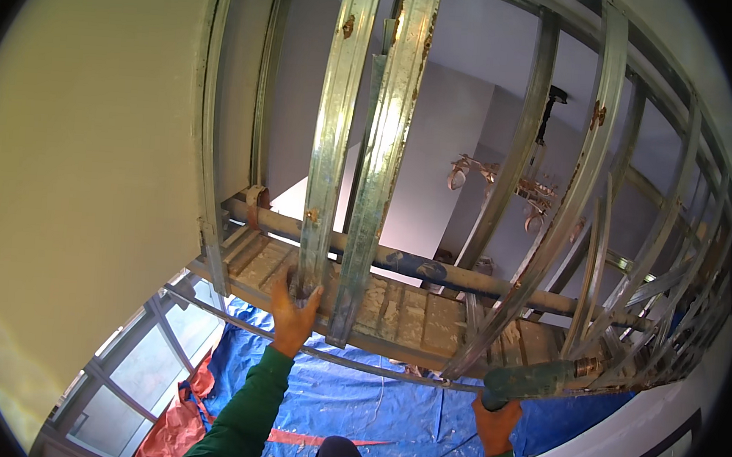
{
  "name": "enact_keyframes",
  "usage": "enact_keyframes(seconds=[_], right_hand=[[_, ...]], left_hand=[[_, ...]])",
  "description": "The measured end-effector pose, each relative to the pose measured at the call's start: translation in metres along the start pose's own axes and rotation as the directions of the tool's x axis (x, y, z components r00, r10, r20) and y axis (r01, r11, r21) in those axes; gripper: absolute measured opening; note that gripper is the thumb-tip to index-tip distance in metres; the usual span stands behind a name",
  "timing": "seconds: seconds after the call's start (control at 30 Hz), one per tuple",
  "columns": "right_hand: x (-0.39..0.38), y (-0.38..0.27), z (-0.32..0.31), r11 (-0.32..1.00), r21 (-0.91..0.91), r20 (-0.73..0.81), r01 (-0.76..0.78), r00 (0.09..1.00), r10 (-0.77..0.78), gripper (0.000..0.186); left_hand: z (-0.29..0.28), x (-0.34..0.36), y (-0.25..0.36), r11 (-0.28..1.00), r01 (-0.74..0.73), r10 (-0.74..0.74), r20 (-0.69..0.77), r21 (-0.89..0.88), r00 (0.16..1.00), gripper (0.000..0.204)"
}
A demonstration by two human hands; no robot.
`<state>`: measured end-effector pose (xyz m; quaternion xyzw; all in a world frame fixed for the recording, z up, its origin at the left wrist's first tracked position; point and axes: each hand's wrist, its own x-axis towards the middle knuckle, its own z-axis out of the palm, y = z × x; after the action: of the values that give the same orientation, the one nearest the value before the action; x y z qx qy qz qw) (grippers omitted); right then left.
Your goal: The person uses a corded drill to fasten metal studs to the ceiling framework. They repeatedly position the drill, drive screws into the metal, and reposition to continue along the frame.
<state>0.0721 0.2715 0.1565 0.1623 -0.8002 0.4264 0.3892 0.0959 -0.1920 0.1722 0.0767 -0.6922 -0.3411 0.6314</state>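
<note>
My left hand (293,315) is closed round the lower end of a shiny metal stud (328,158), thumb on its right side and fingers on its left. Just to the right stands a second, rust-edged metal stud (385,162), apart from the hand. Lower right, my right hand (496,426) grips a green power drill (533,382), whose nose points right toward the metal framing. The drill's body covers part of my fingers, and its tip is hard to make out against the studs.
A dusty ledge (394,311) runs behind the studs, with a stained pipe (456,277) along it. More studs (587,167) curve off to the right. A plain wall panel (82,166) fills the left. Blue tarp (329,396) and red sheeting (178,428) lie below; a chandelier (534,189) hangs beyond.
</note>
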Motion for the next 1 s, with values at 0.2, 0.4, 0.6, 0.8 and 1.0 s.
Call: enact_keyframes(seconds=[0.2,0.4,0.6,0.8,1.0], right_hand=[[-0.001,-0.003,0.0,0.999,0.036,0.077,0.001,0.997,-0.003,0.033],[-0.005,0.001,0.0,0.998,0.064,0.125,0.019,0.992,-0.027,0.036],[-0.005,-0.011,-0.001,0.996,0.075,0.162,-0.049,0.986,0.036,0.035],[0.001,-0.013,-0.007,0.987,0.162,0.274,-0.007,0.961,-0.038,0.034],[-0.003,0.011,-0.008,0.992,0.002,0.334,0.124,0.935,-0.118,0.038]], left_hand=[[0.01,-0.007,-0.015,0.993,-0.063,0.071,-0.077,0.102,0.994,0.051],[-0.001,0.001,-0.016,0.972,-0.151,0.165,-0.064,0.181,0.984,0.048],[0.002,-0.007,-0.01,0.995,-0.037,0.034,0.027,0.093,0.999,0.05],[0.005,-0.021,-0.039,0.985,0.012,-0.026,0.081,0.173,0.996,0.056],[0.014,-0.042,-0.066,0.943,0.272,-0.31,0.203,0.193,0.929,0.077]])
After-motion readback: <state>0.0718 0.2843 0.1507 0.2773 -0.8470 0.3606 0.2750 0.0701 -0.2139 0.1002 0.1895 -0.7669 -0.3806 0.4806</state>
